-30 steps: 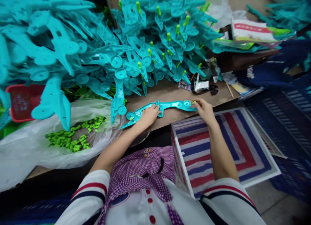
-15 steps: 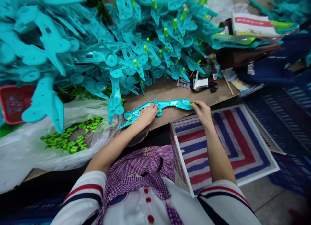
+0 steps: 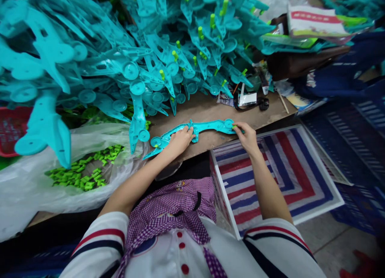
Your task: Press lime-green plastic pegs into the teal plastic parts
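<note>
A long teal plastic part (image 3: 207, 127) lies flat on the brown table (image 3: 210, 109) near its front edge. My left hand (image 3: 179, 139) presses down on the part's middle and holds it in place. At the part's right end my right hand (image 3: 247, 135) pinches a small green peg (image 3: 234, 126) against the round boss there. A clear bag (image 3: 45, 178) to the left holds several loose green pegs (image 3: 82, 172).
A big heap of teal parts (image 3: 105, 57), many with green pegs in them, fills the table behind. A red basket (image 3: 10, 129) sits far left. A red, white and blue striped box (image 3: 279, 170) stands right of my lap. Packets and papers (image 3: 313, 23) lie at the back right.
Both hands stay on the teal part. The green peg in my right hand has shifted slightly left onto the part's round end. The camera has tilted a little.
</note>
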`<state>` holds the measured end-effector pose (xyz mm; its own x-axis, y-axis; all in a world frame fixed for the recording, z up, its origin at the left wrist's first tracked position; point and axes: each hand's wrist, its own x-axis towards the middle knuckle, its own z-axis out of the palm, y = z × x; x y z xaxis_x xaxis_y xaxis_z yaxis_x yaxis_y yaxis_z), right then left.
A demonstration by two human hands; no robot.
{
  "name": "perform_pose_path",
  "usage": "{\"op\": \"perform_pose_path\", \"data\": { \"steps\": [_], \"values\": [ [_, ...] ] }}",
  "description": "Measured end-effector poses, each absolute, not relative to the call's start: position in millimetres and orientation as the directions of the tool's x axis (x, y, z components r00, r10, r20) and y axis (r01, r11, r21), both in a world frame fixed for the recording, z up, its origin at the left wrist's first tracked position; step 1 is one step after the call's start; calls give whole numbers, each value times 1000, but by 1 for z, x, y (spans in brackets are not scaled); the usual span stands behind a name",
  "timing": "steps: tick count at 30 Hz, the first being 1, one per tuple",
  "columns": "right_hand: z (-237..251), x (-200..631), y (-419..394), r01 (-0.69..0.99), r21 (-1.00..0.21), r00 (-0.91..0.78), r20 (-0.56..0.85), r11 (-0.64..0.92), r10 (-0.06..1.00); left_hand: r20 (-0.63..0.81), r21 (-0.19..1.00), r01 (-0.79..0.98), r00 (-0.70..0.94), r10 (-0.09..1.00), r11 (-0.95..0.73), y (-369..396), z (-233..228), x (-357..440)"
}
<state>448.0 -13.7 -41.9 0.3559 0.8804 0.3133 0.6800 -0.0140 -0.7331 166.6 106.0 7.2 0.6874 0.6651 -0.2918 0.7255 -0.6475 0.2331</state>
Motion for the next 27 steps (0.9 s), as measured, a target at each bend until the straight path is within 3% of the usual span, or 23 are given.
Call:
{"op": "perform_pose_path", "data": {
  "steps": [9,14,23,27],
  "values": [
    [-46,449,-25,779,-627,255,352,25,901,-292,244,717,696,656,-653,106,9,167],
    [-37,453,-19,850,-525,129,292,47,948,-312,238,716,696,647,-656,108,11,168],
    [-41,452,-30,854,-518,174,359,41,917,-326,219,709,700,635,-670,109,12,167],
    [-37,456,-25,865,-499,101,283,56,954,-323,217,705,705,632,-675,111,9,167]
  ]
}}
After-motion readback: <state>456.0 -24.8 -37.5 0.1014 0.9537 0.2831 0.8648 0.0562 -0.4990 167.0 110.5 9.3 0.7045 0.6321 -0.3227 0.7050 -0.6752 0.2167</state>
